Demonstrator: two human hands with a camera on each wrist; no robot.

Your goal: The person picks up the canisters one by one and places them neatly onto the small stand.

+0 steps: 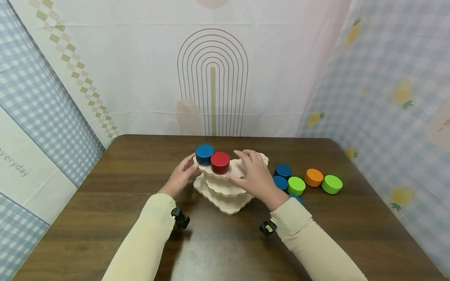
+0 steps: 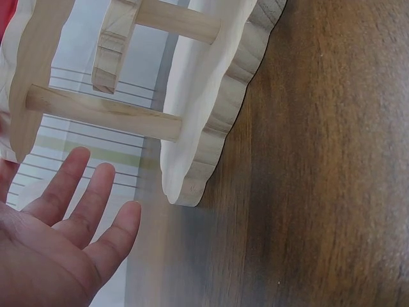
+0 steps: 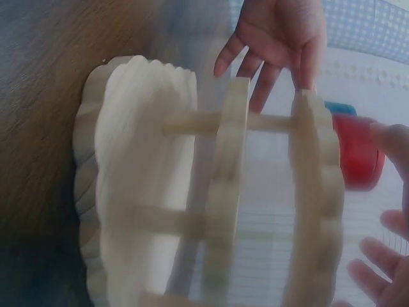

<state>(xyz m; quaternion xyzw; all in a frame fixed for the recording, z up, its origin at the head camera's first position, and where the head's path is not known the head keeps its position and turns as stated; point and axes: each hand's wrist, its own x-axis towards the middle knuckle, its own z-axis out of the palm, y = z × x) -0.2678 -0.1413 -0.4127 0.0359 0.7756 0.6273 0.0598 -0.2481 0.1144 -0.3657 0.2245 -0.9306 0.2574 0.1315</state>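
Note:
A pale wooden tiered stand with scalloped edges has its tiers joined by round posts. On its top tier stand a blue cylinder and, touching it in the head view, a red cylinder. My left hand rests against the top tier's left edge, its other fingers loosely spread below in the left wrist view. Over the right part of the top tier is my right hand, fingers spread and holding nothing. Its thumb overlaps the red cylinder in the right wrist view.
Right of the stand, several cylinders lie grouped on the brown wooden table: blue, light green, orange and another light green. My right forearm partly hides the nearest blue one. A patterned cloth hangs behind.

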